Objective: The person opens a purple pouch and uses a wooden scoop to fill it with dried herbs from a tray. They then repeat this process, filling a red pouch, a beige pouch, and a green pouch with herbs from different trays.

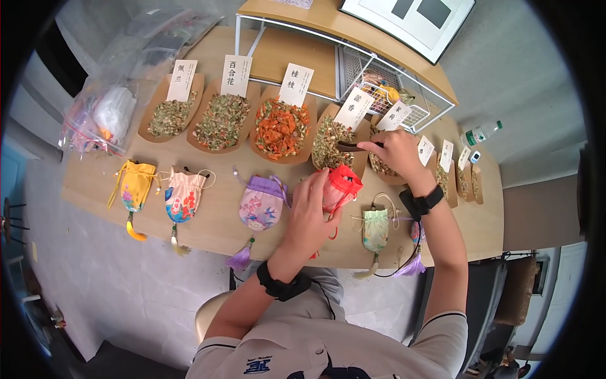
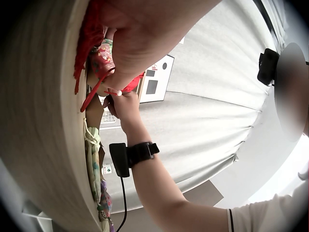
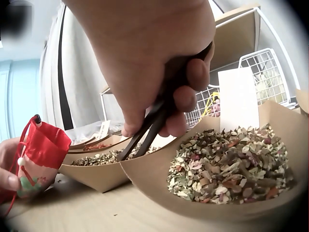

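My left hand (image 1: 306, 211) holds a red drawstring pouch (image 1: 341, 188) near the front of the table, its mouth facing up. The pouch has a sheer red top and a floral lower part (image 3: 36, 176), with red cords and white beads. In my right hand (image 1: 398, 155) is a pair of dark tongs (image 3: 155, 121), gripped with curled fingers. The tong tips point down at the dried herbs (image 1: 332, 142) in a brown paper tray (image 3: 99, 180), just beyond the pouch. Another tray's herb mix (image 3: 231, 166) lies close under the right hand in the right wrist view.
More labelled trays line the table, one with orange pieces (image 1: 282, 129). Along the front edge lie yellow (image 1: 137, 183), pink (image 1: 183, 196), purple (image 1: 261, 205) and green (image 1: 375, 228) pouches with tassels. A white wire basket (image 1: 391, 104) and a bottle (image 1: 481, 134) stand behind.
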Demonstrator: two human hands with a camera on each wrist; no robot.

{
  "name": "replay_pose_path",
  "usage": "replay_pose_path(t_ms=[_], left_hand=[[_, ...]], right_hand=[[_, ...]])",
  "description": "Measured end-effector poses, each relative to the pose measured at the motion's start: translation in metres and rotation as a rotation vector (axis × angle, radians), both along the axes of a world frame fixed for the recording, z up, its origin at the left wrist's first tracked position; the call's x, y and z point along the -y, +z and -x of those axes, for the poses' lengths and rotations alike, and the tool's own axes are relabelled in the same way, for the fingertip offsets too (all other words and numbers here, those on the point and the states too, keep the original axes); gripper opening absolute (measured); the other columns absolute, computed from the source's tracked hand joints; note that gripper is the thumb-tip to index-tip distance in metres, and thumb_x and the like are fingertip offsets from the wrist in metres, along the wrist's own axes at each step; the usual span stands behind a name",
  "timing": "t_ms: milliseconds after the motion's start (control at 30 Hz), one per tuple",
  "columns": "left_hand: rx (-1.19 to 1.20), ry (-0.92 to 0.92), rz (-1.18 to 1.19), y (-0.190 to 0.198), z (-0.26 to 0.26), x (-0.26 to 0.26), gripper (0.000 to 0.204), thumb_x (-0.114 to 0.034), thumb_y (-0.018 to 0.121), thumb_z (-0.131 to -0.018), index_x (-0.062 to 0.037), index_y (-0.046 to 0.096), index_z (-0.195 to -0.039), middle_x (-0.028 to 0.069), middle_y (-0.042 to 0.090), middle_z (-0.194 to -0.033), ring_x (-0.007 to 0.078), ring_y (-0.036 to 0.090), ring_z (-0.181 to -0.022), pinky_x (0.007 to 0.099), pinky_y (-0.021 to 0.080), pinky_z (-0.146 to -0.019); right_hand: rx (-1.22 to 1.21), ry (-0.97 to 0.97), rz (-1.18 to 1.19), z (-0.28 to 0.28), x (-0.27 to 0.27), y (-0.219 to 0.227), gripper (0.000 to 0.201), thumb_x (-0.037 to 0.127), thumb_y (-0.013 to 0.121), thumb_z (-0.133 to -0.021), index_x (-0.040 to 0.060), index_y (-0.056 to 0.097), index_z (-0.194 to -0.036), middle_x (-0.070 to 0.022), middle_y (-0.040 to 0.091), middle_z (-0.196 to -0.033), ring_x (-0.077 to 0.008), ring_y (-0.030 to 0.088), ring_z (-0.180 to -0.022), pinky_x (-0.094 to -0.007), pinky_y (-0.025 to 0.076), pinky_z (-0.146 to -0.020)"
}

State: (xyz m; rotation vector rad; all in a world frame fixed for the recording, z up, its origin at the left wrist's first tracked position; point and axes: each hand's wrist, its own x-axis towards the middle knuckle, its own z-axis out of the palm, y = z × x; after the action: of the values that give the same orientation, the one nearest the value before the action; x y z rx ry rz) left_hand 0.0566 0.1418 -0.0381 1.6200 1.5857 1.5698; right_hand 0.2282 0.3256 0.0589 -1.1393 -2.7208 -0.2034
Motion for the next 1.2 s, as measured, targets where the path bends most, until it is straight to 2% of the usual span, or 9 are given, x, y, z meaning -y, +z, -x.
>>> replay_pose_path(t_ms=[333,433,533,633,733,833,1033,1200], left_hand=[[0.013,-0.008,0.001,-0.001,-0.001,0.0,0.084,-0.006,0.083,-0.074,-0.0029,0.044,-0.149,0.0205,0.052,-0.136,0.0398,0.053,-0.125,0.0472,0.048,-0.103],[0.011,-0.008,0.002,0.0,-0.001,0.0,0.084,-0.007,0.083,-0.074,-0.0029,0.044,-0.149,0.0204,0.052,-0.136,0.0397,0.053,-0.125,0.0472,0.047,-0.103],[0.008,-0.008,-0.001,0.0,0.0,0.0,0.085,-0.007,0.083,-0.074,-0.003,0.044,-0.149,0.0204,0.052,-0.136,0.0397,0.053,-0.125,0.0473,0.047,-0.103],[0.012,-0.011,-0.005,0.0,0.0,0.0,0.085,-0.007,0.083,-0.074,-0.0031,0.044,-0.149,0.0202,0.053,-0.136,0.0397,0.053,-0.125,0.0475,0.047,-0.103],[0.005,-0.007,-0.01,0.0,0.0,0.0,0.084,-0.007,0.083,-0.074,-0.0033,0.044,-0.149,0.0201,0.053,-0.136,0.0397,0.053,-0.125,0.0475,0.047,-0.103],[0.003,-0.005,-0.004,0.001,0.0,0.0,0.084,-0.007,0.083,-0.074,-0.0034,0.044,-0.149,0.0201,0.053,-0.136,0.0395,0.054,-0.125,0.0471,0.048,-0.102],[0.004,-0.005,-0.006,-0.001,0.0,0.0,0.084,-0.007,0.083,-0.075,-0.0035,0.044,-0.149,0.0201,0.053,-0.136,0.0393,0.054,-0.124,0.0465,0.049,-0.101],[0.001,-0.001,-0.002,0.0,0.0,0.0,0.084,-0.006,0.083,-0.075,-0.0033,0.044,-0.149,0.0198,0.052,-0.136,0.0387,0.055,-0.124,0.0452,0.051,-0.099]], right_hand=[[-0.028,0.034,0.235,-0.002,0.006,0.0,0.043,0.052,0.078,-0.084,0.0091,0.081,-0.08,-0.012,0.07,-0.067,-0.0307,0.066,-0.06,-0.0389,0.049,-0.057],[-0.035,0.07,0.224,0.002,0.012,0.001,0.036,0.042,0.08,-0.084,0.0067,0.08,-0.08,-0.0127,0.067,-0.066,-0.0324,0.064,-0.063,-0.039,0.05,-0.058],[-0.043,0.12,0.152,0.006,0.015,-0.003,0.043,0.052,0.075,-0.086,0.0106,0.082,-0.081,-0.0121,0.07,-0.066,-0.0313,0.067,-0.061,-0.0397,0.052,-0.058],[-0.001,0.12,0.104,0.01,0.017,-0.008,0.044,0.052,0.073,-0.088,0.0101,0.08,-0.076,-0.0114,0.068,-0.064,-0.0314,0.066,-0.059,-0.0396,0.053,-0.058],[0.065,0.146,-0.04,0.011,0.021,-0.011,0.046,0.052,0.071,-0.09,0.0096,0.076,-0.071,-0.0099,0.066,-0.061,-0.0304,0.066,-0.055,-0.0378,0.052,-0.053],[0.028,0.195,-0.167,0.013,0.028,-0.014,0.045,0.049,0.071,-0.091,0.0102,0.072,-0.068,-0.0085,0.064,-0.06,-0.0283,0.065,-0.053,-0.0363,0.051,-0.05],[-0.057,0.189,-0.203,0.013,0.036,-0.018,0.036,0.043,0.079,-0.085,0.0091,0.078,-0.072,-0.007,0.063,-0.058,-0.0274,0.063,-0.052,-0.0369,0.047,-0.046],[-0.037,0.085,-0.215,0.007,0.027,-0.024,0.048,0.049,0.075,-0.088,0.0094,0.072,-0.061,-0.0093,0.061,-0.053,-0.0285,0.062,-0.047,-0.0367,0.049,-0.046]])
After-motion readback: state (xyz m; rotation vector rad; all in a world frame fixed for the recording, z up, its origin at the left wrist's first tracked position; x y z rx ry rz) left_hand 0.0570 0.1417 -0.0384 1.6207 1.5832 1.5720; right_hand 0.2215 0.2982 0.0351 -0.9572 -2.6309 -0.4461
